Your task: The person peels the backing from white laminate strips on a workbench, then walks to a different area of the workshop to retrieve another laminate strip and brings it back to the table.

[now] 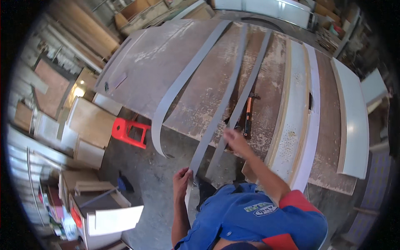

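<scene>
Three long grey flexible strips lie across a large worn brown table (141,79), their near ends hanging over its front edge. My left hand (182,182) is closed in a pinch on the middle strip (214,121), just off the table's near edge. My right hand (236,141) is over the edge beside the right strip (253,79); its fingers are smeared by motion, so I cannot tell whether they grip it. The left strip (177,85) curls down freely toward the floor. Near my right hand lies a hammer (248,112) with an orange and black handle.
Long white panels with wooden edges (291,112) lie on the table's right side, another panel (353,116) at its far right. A red plastic stool (130,132) stands on the floor at the left. Boards and boxes (89,125) crowd the left wall.
</scene>
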Action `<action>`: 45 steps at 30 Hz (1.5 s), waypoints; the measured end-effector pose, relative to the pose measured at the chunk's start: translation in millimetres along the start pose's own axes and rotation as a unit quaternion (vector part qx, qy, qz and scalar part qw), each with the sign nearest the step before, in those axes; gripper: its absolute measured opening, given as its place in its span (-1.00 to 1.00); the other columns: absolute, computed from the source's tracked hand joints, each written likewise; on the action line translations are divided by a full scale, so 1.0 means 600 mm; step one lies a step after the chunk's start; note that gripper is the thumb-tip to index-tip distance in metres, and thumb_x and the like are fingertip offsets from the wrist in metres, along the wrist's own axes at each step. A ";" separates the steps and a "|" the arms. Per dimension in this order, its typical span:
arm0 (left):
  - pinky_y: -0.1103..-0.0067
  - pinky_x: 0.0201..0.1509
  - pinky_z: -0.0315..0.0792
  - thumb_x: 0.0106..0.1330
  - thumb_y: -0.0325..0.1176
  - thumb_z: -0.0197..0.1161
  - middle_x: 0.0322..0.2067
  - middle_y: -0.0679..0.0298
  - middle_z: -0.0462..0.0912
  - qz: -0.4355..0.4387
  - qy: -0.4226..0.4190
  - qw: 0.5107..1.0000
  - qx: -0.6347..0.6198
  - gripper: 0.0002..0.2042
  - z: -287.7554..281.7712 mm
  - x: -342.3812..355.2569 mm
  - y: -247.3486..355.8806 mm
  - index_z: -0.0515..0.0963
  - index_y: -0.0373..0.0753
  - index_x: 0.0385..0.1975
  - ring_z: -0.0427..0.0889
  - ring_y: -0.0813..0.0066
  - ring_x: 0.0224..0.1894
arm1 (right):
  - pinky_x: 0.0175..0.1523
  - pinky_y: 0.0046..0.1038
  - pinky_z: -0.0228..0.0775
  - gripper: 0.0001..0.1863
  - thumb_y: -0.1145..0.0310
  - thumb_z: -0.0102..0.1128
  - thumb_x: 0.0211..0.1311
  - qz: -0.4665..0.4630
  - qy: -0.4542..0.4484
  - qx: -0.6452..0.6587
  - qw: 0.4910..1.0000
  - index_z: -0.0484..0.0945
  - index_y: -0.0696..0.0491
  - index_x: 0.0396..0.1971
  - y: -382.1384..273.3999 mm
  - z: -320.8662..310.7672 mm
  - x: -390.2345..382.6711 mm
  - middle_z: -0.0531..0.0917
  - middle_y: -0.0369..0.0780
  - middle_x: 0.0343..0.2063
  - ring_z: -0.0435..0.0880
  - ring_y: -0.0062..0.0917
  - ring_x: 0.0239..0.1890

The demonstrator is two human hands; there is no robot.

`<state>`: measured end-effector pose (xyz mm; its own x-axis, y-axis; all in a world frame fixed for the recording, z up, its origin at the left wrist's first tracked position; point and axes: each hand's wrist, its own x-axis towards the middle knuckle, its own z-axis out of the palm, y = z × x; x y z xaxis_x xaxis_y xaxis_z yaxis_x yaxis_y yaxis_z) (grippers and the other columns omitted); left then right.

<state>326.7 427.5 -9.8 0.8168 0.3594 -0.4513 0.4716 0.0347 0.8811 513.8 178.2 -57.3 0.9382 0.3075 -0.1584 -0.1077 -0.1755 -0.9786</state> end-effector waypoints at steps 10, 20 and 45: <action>0.66 -0.03 0.35 0.26 -0.50 0.18 -0.18 0.34 0.59 0.127 -0.273 0.952 -0.060 -0.68 0.122 0.338 0.187 0.50 -0.36 0.01 0.51 0.60 -0.14 | 0.09 -0.50 0.34 -0.61 0.43 0.06 0.26 0.094 0.019 0.116 0.989 0.35 0.20 0.07 0.009 0.254 -0.053 0.59 -0.17 -0.13 0.56 -0.53 -0.08; 0.61 -0.04 0.41 0.20 -0.52 0.22 -0.07 0.22 0.58 0.351 -0.123 0.928 -0.007 -0.60 -0.034 0.458 0.182 0.43 -0.31 0.07 0.53 0.51 -0.05 | -0.20 -0.59 0.35 -0.86 0.45 0.15 0.19 0.112 0.425 -0.025 0.898 0.53 0.14 -0.27 -0.051 0.206 -0.031 0.59 -0.31 -0.40 0.51 -0.72 -0.31; 0.63 -0.13 0.44 0.26 -0.51 0.13 -0.29 0.31 0.65 0.167 -0.293 0.929 0.154 -0.80 -0.272 0.160 -0.065 0.55 -0.32 -0.13 0.59 0.59 -0.26 | 0.04 -0.40 0.35 -0.51 0.32 0.30 0.05 0.112 0.431 0.098 0.890 0.35 0.15 -0.04 0.151 0.304 -0.110 0.58 -0.06 -0.17 0.57 -0.39 -0.10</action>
<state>332.7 613.1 -64.3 0.9330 -0.2697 -0.2384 0.1581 -0.2881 0.9444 381.9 312.2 -159.6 0.7806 -0.5615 -0.2746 -0.2988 0.0507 -0.9530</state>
